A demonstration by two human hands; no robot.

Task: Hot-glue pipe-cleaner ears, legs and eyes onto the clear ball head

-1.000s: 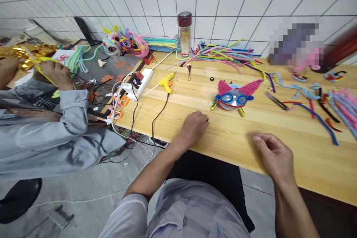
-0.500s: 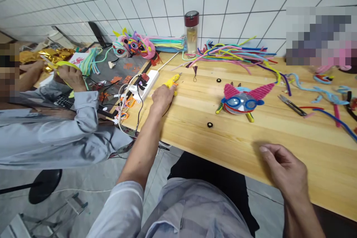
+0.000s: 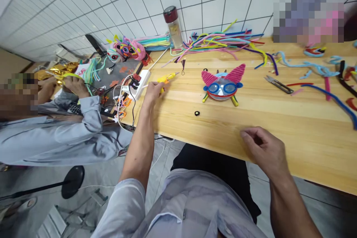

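My left hand (image 3: 154,92) is closed around the handle of a yellow hot glue gun (image 3: 166,78), which lies low over the table beside the power strip. Its nozzle points right, near a small dark tassel (image 3: 183,66). My right hand (image 3: 263,148) rests at the table's front edge, fingers loosely curled and thumb near the index finger, with nothing visible in it. Between and beyond my hands stands a lion-like head (image 3: 222,88) with pink pipe-cleaner ears, blue eye rings and yellow-green feet. One black ring (image 3: 197,113) lies in front of it, another (image 3: 205,70) partly behind an ear.
A white power strip (image 3: 141,83) with cords lies left. Along the wall are a glass bottle (image 3: 175,33) and loose pipe cleaners (image 3: 217,41). Thread snips (image 3: 279,84) lie right. At far left, a co-worker's hands (image 3: 76,85) hold something yellow near finished heads (image 3: 128,49).
The view has shifted, so the lion-like head appears further left and higher. My left hand stays at the glue gun, whose nozzle now points more to the right. My right hand remains curled.
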